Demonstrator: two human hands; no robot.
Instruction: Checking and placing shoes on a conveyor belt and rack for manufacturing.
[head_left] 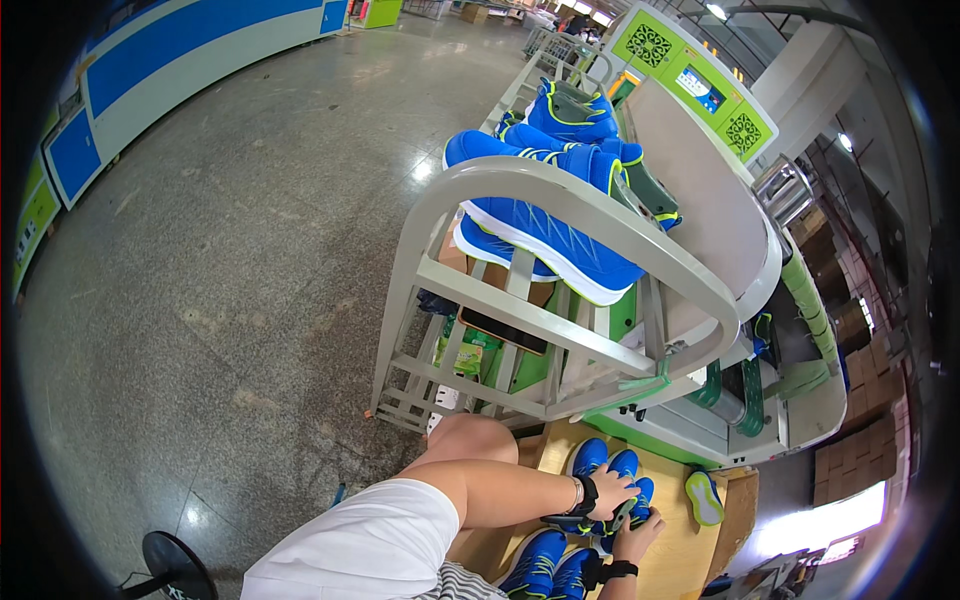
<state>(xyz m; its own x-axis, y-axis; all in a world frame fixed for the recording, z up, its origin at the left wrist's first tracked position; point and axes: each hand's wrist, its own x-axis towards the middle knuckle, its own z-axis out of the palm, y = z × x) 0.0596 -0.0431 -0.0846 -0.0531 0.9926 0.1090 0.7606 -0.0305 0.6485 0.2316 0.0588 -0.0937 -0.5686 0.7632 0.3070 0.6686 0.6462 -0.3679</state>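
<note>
No clearly readable lettering.

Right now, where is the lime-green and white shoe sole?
In the head view, the lime-green and white shoe sole lies at lower right on the pale wooden tabletop, above and right of the person's right hand.

I see blue shoes [643, 490] with lime trim and white soles, bunched closely on the surface [680, 540], toward its left edge. Those in the middle are partly hidden; the farthest two sit near the far left corner.
</note>
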